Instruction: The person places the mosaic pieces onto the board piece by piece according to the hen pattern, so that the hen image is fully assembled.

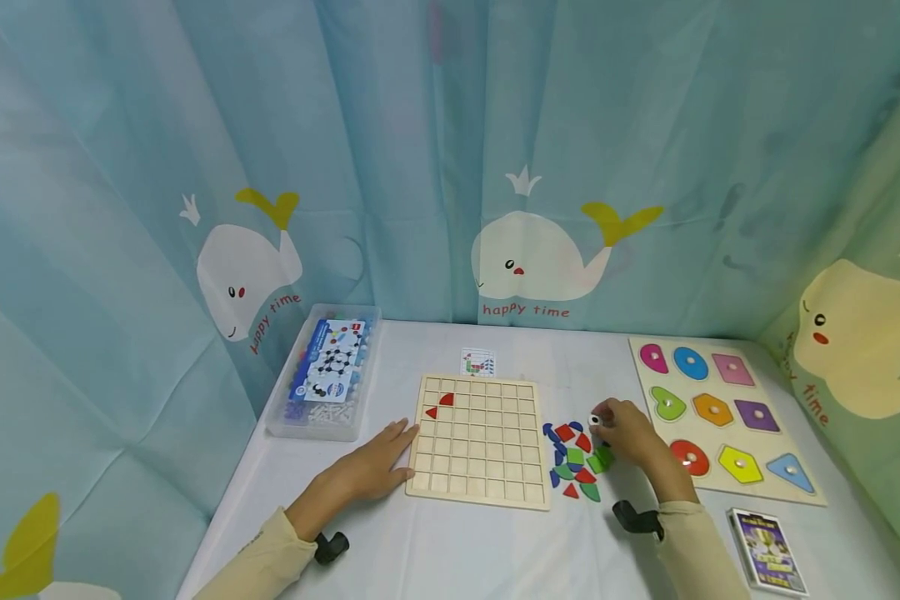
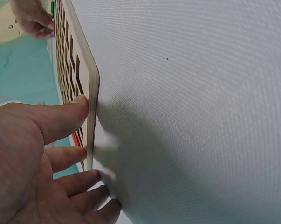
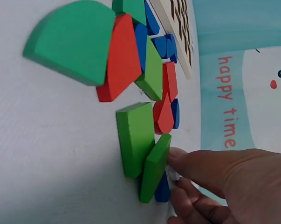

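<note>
The wooden grid board lies flat before me, my clock's centre, twelve toward the curtain. A red quarter-circle and a red triangle sit in it between ten and eleven. My left hand, fingers extended, rests against its edge near nine. At three, my right hand pinches a small white piece with a dark centre, beside the pile of coloured pieces. I judge the step in hand to be picking out a piece; the next move seems to call for a firm pinch and a lift over the pile toward nine. The green blocks crowd my thumb, and the peg puzzle lies close outside my right wrist. The freest room is the bare white tablecloth at six.
</note>
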Motion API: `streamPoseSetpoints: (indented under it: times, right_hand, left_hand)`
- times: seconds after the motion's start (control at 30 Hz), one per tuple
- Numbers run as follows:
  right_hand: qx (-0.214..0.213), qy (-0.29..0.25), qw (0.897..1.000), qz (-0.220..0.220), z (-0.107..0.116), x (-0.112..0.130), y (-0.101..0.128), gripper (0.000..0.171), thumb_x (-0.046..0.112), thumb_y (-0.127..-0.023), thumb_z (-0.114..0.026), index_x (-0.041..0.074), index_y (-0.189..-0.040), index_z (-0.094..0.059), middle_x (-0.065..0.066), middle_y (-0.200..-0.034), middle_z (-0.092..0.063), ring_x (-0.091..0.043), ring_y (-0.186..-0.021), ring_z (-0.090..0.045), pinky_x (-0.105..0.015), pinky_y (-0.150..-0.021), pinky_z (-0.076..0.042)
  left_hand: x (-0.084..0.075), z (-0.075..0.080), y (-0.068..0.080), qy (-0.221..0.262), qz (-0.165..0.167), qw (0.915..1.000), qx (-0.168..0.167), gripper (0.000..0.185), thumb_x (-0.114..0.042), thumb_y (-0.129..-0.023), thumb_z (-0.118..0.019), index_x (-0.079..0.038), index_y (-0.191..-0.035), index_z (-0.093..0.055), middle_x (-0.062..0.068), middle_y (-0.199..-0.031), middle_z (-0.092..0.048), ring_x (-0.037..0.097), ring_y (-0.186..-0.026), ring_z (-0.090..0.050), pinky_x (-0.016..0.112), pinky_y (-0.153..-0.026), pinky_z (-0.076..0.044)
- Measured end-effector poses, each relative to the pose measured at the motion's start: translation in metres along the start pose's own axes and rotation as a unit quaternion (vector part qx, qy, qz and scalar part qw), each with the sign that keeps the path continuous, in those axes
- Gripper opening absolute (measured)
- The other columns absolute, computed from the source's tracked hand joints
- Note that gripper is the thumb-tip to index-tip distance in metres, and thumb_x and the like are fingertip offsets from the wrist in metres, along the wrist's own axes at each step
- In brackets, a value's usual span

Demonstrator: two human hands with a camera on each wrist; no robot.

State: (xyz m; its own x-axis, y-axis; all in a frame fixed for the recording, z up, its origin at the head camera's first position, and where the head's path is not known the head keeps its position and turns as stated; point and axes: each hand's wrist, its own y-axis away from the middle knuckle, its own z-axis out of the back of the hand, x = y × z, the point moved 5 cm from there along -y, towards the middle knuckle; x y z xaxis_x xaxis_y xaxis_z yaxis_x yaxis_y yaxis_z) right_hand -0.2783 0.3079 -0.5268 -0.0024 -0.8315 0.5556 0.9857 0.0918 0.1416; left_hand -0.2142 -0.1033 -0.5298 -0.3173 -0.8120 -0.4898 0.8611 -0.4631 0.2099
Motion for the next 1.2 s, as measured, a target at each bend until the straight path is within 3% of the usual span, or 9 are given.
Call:
streamPoseSetpoints:
  times: [0.43, 0.83, 1.2]
  right_hand:
    - [-0.019, -0.024, 1.000, 0.004, -0.002, -0.002, 0.002, 0.034, 0.003, -0.097, -0.064, -0.009, -0.127, -0.052, -0.025, -0.117, -0.054, -0.040, -0.107, -0.055, -0.057, -0.096, -0.048]
    - [-0.047, -0.020, 0.999, 0.018, -0.008, -0.007, -0.003, 0.029, 0.004, -0.098, -0.062, -0.009, -0.123, -0.056, -0.023, -0.111, -0.054, -0.036, -0.099, -0.054, -0.054, -0.091, -0.050]
    - [-0.061, -0.021, 0.998, 0.023, -0.013, 0.012, -0.011, 0.028, 0.005, -0.097, -0.063, -0.009, -0.122, -0.059, -0.025, -0.112, -0.055, -0.040, -0.103, -0.057, -0.055, -0.092, -0.051]
  left_hand:
    - [0.003, -0.002, -0.002, 0.001, -0.008, 1.0000, 0.000, 0.071, -0.029, -0.100, -0.062, -0.006, -0.158, -0.028, 0.018, -0.162, -0.022, 0.036, -0.148, -0.020, 0.050, -0.117, -0.024]
    - [0.003, -0.002, -0.002, -0.006, -0.002, 1.0000, 0.000, 0.071, -0.030, -0.100, -0.062, -0.007, -0.158, -0.028, 0.017, -0.163, -0.021, 0.035, -0.148, -0.020, 0.049, -0.117, -0.025]
    - [0.002, -0.001, -0.002, -0.009, 0.000, 0.9999, 0.004, 0.071, -0.031, -0.101, -0.062, -0.007, -0.158, -0.028, 0.016, -0.163, -0.021, 0.034, -0.148, -0.019, 0.049, -0.117, -0.024]
